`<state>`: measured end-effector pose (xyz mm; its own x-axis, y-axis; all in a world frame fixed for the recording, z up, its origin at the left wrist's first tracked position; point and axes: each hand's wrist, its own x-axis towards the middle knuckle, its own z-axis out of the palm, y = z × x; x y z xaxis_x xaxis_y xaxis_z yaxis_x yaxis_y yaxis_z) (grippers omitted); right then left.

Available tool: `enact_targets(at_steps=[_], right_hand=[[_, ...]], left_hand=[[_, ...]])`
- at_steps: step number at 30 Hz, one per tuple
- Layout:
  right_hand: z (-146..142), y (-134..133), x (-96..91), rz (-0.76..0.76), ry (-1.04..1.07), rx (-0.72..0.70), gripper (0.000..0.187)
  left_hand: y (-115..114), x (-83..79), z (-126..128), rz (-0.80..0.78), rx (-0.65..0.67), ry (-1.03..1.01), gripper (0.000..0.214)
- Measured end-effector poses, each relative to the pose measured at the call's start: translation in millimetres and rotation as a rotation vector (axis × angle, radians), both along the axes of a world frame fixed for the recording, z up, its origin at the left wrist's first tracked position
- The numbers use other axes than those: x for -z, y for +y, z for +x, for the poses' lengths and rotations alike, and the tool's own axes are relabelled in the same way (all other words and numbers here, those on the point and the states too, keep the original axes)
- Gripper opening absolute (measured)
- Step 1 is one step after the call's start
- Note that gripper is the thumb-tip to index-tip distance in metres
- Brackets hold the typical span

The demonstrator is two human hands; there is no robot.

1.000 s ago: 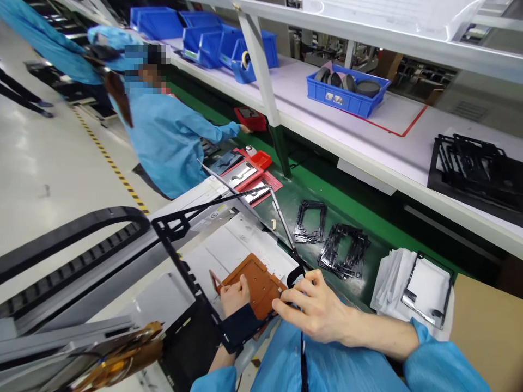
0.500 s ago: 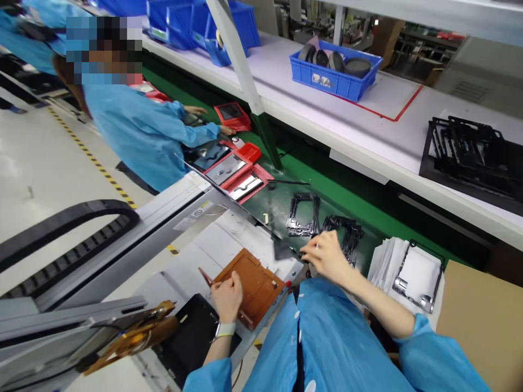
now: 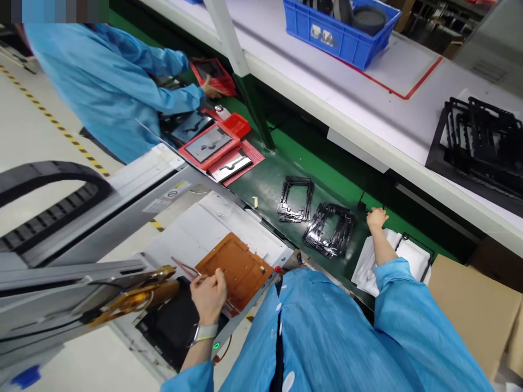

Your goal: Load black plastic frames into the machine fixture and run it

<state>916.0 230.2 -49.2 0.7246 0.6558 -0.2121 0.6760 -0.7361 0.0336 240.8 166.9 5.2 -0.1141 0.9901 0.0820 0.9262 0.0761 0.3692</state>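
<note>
My left hand (image 3: 209, 296) is curled over the left edge of an orange-brown fixture plate (image 3: 235, 267), beside a thin reddish strip (image 3: 184, 267). Its fingers are closed, and what they pinch is hidden. On the right, my right hand (image 3: 376, 219) reaches out above a stack of white sheets (image 3: 370, 267). Thin dark parts of a black frame (image 3: 362, 204) show at its fingertips, blurred; the fingers look closed on it. Another black frame (image 3: 430, 256) lies on the white sheets. Two piles of black frames, a left pile (image 3: 295, 198) and a nearer pile (image 3: 330, 230), lie on the green bench.
A machine arm with a cable chain (image 3: 87, 185) and a black screen (image 3: 171, 326) stand at left. Beyond, a co-worker's hand (image 3: 212, 88) touches a red tray (image 3: 214, 76). A cardboard box (image 3: 469, 305) stands at right. The shelf holds a blue bin (image 3: 339, 38).
My right hand has swung right with the black frame, from beside the fixture to above the white sheets. My left hand stays at the fixture's edge. The view has shifted.
</note>
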Motion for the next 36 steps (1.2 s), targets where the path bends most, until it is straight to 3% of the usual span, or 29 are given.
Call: enact_targets(at_steps=[2,5,8,10,12,15,20,27,31,36], right_hand=[[-35.1,15.2,7.0,0.120,-0.010,-0.036,0.039],[-123.5,47.9,18.4,0.201,0.152,-0.365,0.040],[-221.0,79.4,31.9,0.148,0.332,-0.671,0.040],[-270.7,95.0,39.7,0.074,0.366,-0.743,0.037],[-301.3,106.5,44.9,0.011,0.357,-0.759,0.035],[-316.0,118.2,48.7,-0.041,0.324,-0.763,0.036],[-307.8,128.6,48.4,-0.086,0.264,-0.825,0.037],[-306.9,135.2,31.3,-0.111,0.231,-0.903,0.031],[-340.9,99.0,21.1,-0.052,0.367,-1.115,0.032],[-413.5,6.0,32.5,-0.096,0.651,-1.567,0.035]], left_hand=[[-1.8,-1.4,4.2,-0.003,0.003,-0.026,0.060],[-6.0,1.3,13.7,-0.010,0.036,-0.082,0.060],[-14.1,6.5,23.6,0.001,0.081,-0.122,0.059],[-21.8,9.4,28.6,0.017,0.103,-0.130,0.059],[-30.6,11.1,31.8,0.039,0.111,-0.142,0.059],[-42.4,11.9,33.3,0.078,0.101,-0.173,0.059],[-50.2,9.5,32.1,0.127,0.090,-0.222,0.058],[-48.9,1.9,36.2,0.178,0.092,-0.272,0.057],[-52.4,-1.7,36.5,0.207,0.062,-0.314,0.056],[-58.2,-4.7,37.5,0.214,0.044,-0.353,0.056]])
